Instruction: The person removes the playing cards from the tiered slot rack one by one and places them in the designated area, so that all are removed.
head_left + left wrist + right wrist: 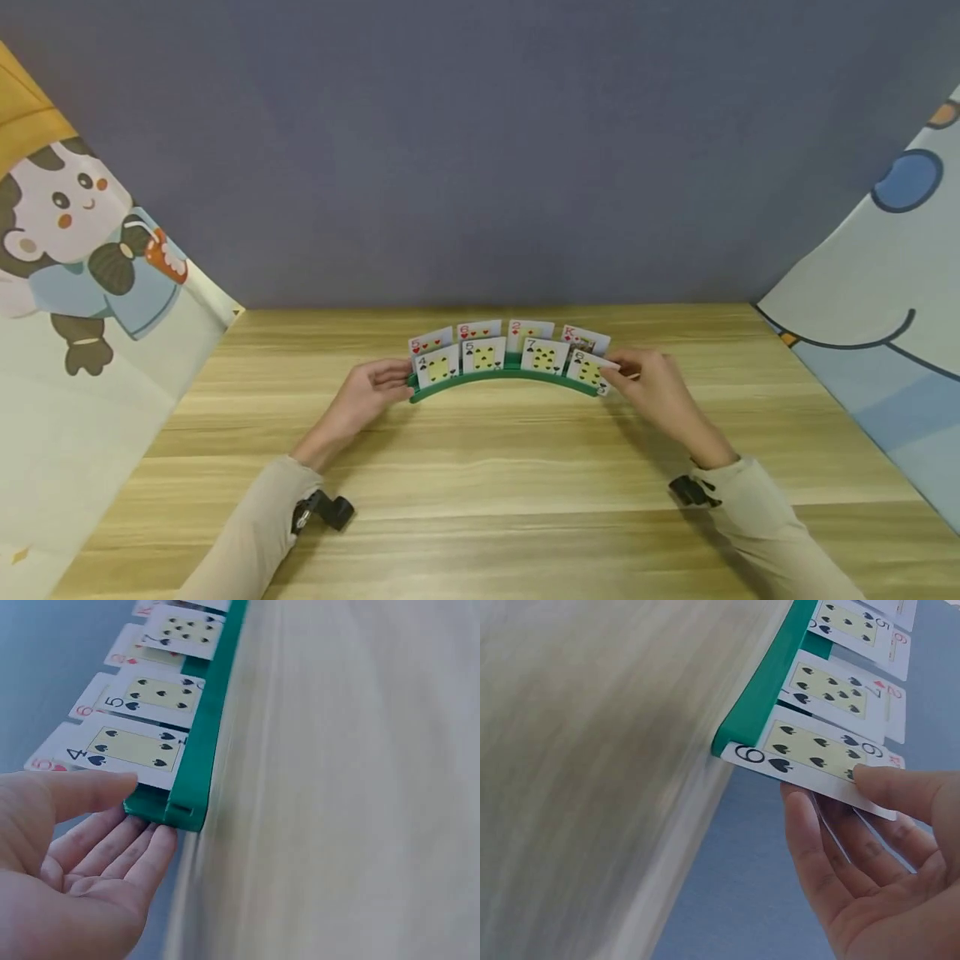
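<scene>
A curved green card holder [495,375] stands on the table with playing cards upright in two rows. The front row shows the four of spades [437,367], five of spades [483,356], seven of spades [545,357] and six of spades [817,754]. Behind them are the five of hearts [431,341], six of hearts [479,331], a red two [530,332] and a red king [586,338]. My left hand [367,392] grips the holder's left end between thumb and fingers. At the right end, my right hand [652,387] pinches the six of spades, thumb in front, fingers behind; the card sits tilted.
The wooden table [480,500] reaches back to a dark grey-blue wall panel [480,150]. Panels with cartoon pictures stand on the left [112,250] and right [862,317]. Black wrist cameras sit at both sleeves.
</scene>
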Available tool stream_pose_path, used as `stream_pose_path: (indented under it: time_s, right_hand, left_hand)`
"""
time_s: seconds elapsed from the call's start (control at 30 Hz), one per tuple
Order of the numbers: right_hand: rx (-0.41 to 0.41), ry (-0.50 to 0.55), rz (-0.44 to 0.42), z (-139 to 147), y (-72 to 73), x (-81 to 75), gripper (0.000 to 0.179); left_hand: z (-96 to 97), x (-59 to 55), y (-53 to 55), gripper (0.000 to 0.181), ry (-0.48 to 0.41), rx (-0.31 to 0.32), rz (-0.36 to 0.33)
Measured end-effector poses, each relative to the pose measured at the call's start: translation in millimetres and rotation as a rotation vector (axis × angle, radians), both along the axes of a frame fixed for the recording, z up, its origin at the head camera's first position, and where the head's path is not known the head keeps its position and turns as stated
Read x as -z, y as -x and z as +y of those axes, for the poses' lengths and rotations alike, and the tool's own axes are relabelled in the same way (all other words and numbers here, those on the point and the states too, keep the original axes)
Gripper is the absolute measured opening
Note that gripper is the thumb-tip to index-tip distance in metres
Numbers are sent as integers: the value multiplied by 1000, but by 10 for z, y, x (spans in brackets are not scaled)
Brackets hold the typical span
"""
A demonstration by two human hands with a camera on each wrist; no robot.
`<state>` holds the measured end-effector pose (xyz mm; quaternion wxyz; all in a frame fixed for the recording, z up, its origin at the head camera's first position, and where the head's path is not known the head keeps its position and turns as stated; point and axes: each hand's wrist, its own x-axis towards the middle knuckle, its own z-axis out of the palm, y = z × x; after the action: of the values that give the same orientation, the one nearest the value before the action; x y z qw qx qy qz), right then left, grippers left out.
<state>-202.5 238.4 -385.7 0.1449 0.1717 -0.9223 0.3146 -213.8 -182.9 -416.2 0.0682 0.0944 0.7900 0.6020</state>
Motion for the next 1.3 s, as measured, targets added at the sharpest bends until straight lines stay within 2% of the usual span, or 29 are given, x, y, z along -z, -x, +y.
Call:
stream_pose_path:
  time_s: [0.2, 0.43, 0.73, 0.97, 1.3]
  right_hand:
    - [10, 10, -38, 18, 11, 66, 22]
    - [1, 4, -56, 52, 20, 44, 22]
    - [-2, -28, -62, 92, 31, -6, 17]
    - [-5, -64, -75, 140, 14, -80, 8]
    - [8, -67, -126, 245, -11, -175, 9]
  left_hand:
    - [-2, 214, -23, 45, -114, -17, -9]
    - [63, 314, -21, 41, -58, -70, 94]
    - [56, 332, 1, 39, -17, -67, 137]
    - [59, 298, 15, 38, -27, -64, 132]
    - [74, 281, 15, 39, -20, -57, 127]
